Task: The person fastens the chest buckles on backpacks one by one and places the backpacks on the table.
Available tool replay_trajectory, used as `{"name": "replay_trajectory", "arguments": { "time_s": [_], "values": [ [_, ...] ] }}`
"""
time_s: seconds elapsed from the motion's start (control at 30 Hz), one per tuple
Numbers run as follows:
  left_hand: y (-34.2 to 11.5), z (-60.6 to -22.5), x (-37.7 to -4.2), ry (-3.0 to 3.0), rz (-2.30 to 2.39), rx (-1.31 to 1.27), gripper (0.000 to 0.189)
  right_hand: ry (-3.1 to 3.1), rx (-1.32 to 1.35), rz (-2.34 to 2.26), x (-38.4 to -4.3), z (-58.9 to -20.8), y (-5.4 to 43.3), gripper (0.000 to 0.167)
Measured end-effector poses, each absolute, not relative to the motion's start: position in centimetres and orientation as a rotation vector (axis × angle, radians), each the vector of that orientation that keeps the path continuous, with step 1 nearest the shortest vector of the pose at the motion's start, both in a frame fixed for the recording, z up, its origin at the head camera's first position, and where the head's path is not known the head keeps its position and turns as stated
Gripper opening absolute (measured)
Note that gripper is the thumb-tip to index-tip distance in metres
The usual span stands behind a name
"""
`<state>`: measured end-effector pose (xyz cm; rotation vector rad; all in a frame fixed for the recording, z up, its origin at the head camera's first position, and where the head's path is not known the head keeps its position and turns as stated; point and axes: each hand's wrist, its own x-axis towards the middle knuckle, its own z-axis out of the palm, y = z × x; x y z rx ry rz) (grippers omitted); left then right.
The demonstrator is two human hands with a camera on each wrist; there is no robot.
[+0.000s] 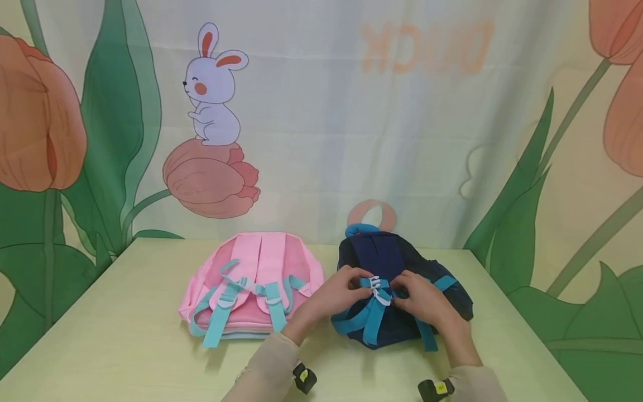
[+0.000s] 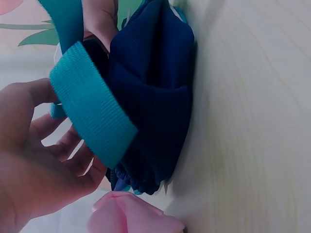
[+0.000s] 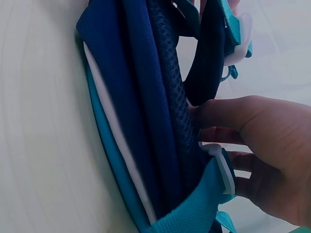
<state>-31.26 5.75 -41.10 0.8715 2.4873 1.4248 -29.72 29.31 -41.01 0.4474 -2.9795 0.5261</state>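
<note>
A navy backpack with teal straps lies on the table, its strap side up. The left hand pinches the white buckle of the teal chest strap between thumb and forefinger. Close to its right, the right hand pinches the strap on the other side; its fingertips are partly hidden. In the left wrist view, a loose teal webbing strap hangs in front of the left fingers. A white strap adjuster lies against the right hand's lower fingers in the right wrist view.
To the left stands a pink backpack with light teal straps, close to the left forearm. Both bags are on a pale yellow table. Behind it hangs a curtain printed with tulips and a rabbit.
</note>
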Motion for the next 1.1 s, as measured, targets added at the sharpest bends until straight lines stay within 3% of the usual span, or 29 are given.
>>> {"name": "replay_trajectory", "arguments": {
  "time_s": [0.8, 1.1],
  "values": [
    [5.33, -40.61, -31.49, 2.396, 1.491, 0.950, 0.026, -3.009, 0.377, 0.526, -29.51, -40.65, 28.88, 0.022],
    [5.51, -40.55, -31.33, 2.420, 1.632, 0.782, 0.018, -2.988, 0.395, 0.611, -29.26, -40.27, 29.29, 0.023]
  ]
}}
